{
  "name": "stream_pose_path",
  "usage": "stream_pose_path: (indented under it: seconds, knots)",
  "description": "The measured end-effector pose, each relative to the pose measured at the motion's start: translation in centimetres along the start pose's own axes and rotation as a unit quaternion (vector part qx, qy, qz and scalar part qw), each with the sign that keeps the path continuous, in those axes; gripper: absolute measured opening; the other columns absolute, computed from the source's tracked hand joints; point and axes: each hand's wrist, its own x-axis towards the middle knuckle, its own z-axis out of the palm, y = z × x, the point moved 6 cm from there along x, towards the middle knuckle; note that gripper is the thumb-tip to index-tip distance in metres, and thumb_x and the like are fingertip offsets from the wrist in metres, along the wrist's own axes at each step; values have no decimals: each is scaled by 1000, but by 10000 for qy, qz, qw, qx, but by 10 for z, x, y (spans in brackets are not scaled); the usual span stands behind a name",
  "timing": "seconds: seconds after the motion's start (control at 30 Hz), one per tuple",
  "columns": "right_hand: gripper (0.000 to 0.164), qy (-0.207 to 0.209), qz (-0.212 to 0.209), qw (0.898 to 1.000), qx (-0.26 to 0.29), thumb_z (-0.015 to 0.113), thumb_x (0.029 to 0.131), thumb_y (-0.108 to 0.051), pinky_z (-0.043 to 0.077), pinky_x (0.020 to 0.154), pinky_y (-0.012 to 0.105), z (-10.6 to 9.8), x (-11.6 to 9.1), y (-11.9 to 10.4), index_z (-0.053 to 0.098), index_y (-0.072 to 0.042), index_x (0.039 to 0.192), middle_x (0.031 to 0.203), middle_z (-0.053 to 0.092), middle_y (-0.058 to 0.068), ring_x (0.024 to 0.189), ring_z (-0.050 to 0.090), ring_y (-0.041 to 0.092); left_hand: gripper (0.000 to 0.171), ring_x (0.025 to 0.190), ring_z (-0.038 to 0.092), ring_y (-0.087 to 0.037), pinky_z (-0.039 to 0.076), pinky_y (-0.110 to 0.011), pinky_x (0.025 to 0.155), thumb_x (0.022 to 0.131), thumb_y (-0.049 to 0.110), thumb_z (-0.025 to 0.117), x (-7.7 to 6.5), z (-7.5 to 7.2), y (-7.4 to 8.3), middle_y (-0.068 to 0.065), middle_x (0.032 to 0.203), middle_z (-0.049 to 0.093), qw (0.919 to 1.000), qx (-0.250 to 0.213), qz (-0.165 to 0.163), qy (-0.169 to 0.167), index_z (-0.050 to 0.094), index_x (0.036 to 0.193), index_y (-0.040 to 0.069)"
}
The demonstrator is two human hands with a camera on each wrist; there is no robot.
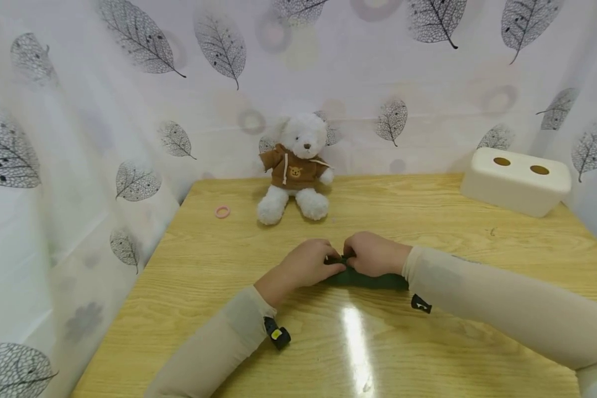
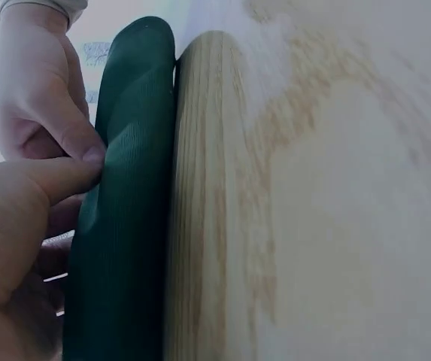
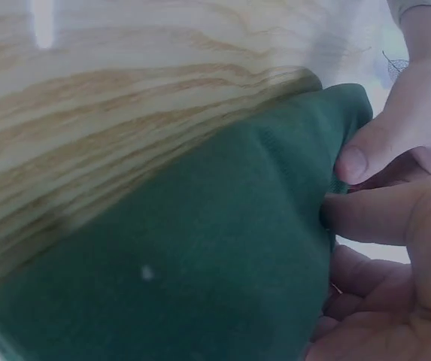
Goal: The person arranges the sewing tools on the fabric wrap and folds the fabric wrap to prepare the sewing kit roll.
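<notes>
A long dark green fabric pouch point(image 1: 370, 280) lies on the wooden table in front of the person. At its upper edge the left hand point(image 1: 303, 264) pinches the fabric between thumb and fingers. Close beside it, the right hand point(image 1: 377, 254) also pinches that edge, and the two thumbs nearly meet in the right wrist view. The green pouch point(image 2: 128, 195) looks smooth and narrow in the left wrist view. Its broad side point(image 3: 215, 241) faces the right wrist camera. The fingers behind the pouch are partly hidden.
A white teddy bear point(image 1: 293, 171) in a brown hoodie sits at the back of the table point(image 1: 204, 254). A pink ring point(image 1: 222, 212) lies left of it. At the back right stands a cream box point(image 1: 512, 182) with two oval holes. A leaf-patterned curtain point(image 1: 298, 66) hangs behind.
</notes>
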Motion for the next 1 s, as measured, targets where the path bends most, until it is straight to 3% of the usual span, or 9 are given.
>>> stream_pose_path:
  seconds: [0.1,0.33,0.57,0.77,1.0]
  knots:
    - [14,82,-82,9999,42,59,98,-4,51,65,31,-2,-3,-2,73,-4,101,87,68,3,65,56,12,24,79,58,-5,49,-22,71,98,33,68,1,1,0,6,93,66,9999,-101,65,-75,80,107,14]
    - [14,292,25,9990,-349,60,97,-2,43,61,30,0,-4,-10,71,-7,91,77,61,1,60,50,13,20,78,60,-7,50,-21,70,100,29,66,-1,-2,7,6,89,66,9984,467,250,215,81,99,15]
    - [14,336,16,9979,-551,57,96,1,45,64,29,3,-2,-12,69,-5,92,82,61,4,65,51,13,19,74,60,-8,49,-21,67,98,28,68,-1,-5,10,5,86,65,9954,725,387,489,81,94,15]
    - [15,565,-231,9980,-173,62,96,-2,47,62,29,1,-6,-7,74,-8,92,81,66,1,62,54,10,19,76,59,-7,49,-20,69,99,29,68,-1,-3,8,6,88,65,9976,580,266,267,81,98,16]
    - [11,673,-337,9971,-108,67,96,-8,54,69,30,3,-11,-1,77,-10,101,92,72,0,74,62,6,21,79,59,-4,49,-21,71,101,30,65,-3,3,0,8,91,65,9996,141,251,-21,80,105,17]
